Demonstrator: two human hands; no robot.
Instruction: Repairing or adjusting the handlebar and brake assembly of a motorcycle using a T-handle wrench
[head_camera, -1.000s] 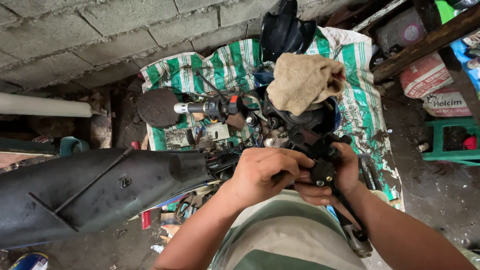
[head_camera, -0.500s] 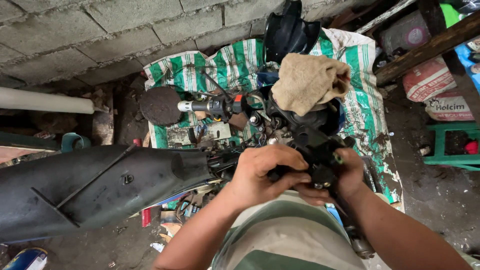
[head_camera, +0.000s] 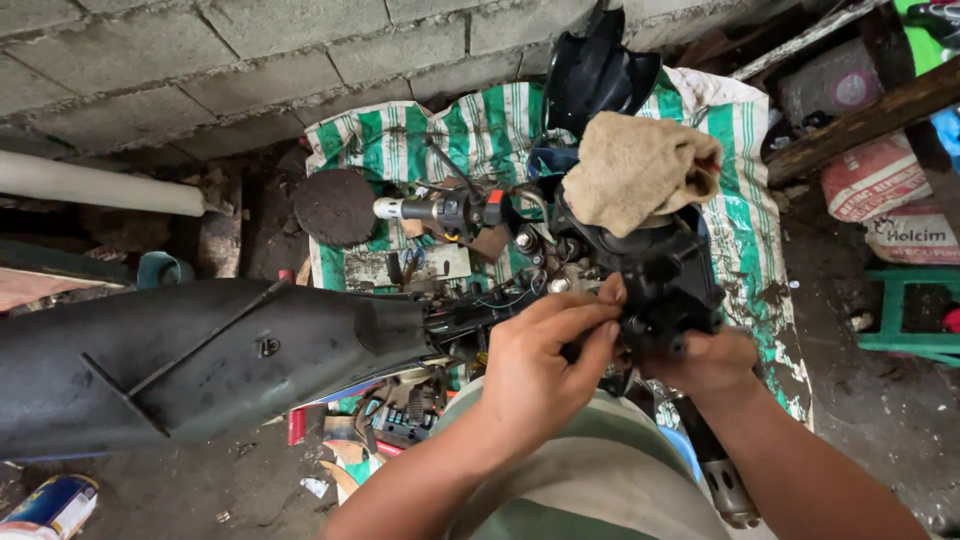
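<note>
I look down on a rough concrete floor against a grey block wall. A green-and-white striped sack is spread on the floor as the surface, littered with small parts, a round rusty disc and a handlebar grip with switch unit. A pale pipe lies along the wall at the left, a long black motorcycle panel stretches across the left side, and a green stool stands at the right, with cement bags behind it.

In the middle sits the black motorcycle assembly, with a tan rag draped over its top. My left hand is curled, fingers pressed together, their tips gripping the lower left edge of the assembly. My right hand cups it from below on the right; its fingers are hidden underneath, so I cannot tell how far it is closed. A tin can lies at the bottom left corner.
</note>
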